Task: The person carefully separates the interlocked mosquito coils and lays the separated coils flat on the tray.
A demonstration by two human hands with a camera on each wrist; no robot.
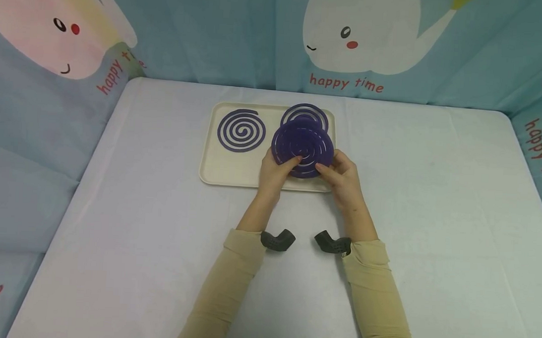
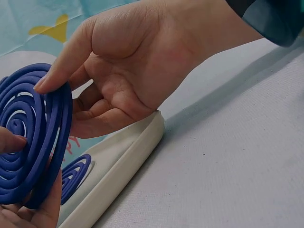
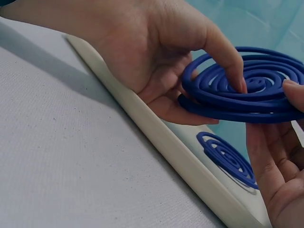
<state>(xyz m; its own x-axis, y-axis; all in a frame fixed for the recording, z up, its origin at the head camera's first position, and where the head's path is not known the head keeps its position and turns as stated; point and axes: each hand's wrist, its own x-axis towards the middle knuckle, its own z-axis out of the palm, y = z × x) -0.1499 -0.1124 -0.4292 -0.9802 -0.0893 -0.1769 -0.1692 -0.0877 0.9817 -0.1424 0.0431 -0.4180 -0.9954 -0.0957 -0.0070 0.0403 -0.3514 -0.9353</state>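
Both hands hold a stack of purple-blue mosquito coils [image 1: 303, 135] over the right part of a cream tray [image 1: 227, 174]. My left hand [image 1: 273, 174] grips its left side, thumb on top near the spiral's centre and fingers beneath. On the right side, my right hand [image 1: 343, 177] pinches the rim, its thumb on top. In the left wrist view the stacked coils [image 2: 28, 123] appear tilted with narrow gaps between layers. A mosquito coil [image 1: 241, 131] lies flat at the tray's left, and another coil [image 1: 305, 108] at the back right is partly hidden behind the stack.
The tray stands on a table [image 1: 424, 206] covered in white cloth, near its back edge. Blue curtains [image 1: 231, 36] with cartoon whales hang behind and at the sides. A dark wrist device [image 1: 278, 240] on the left wrist and another device [image 1: 333, 242] on the right point inward.
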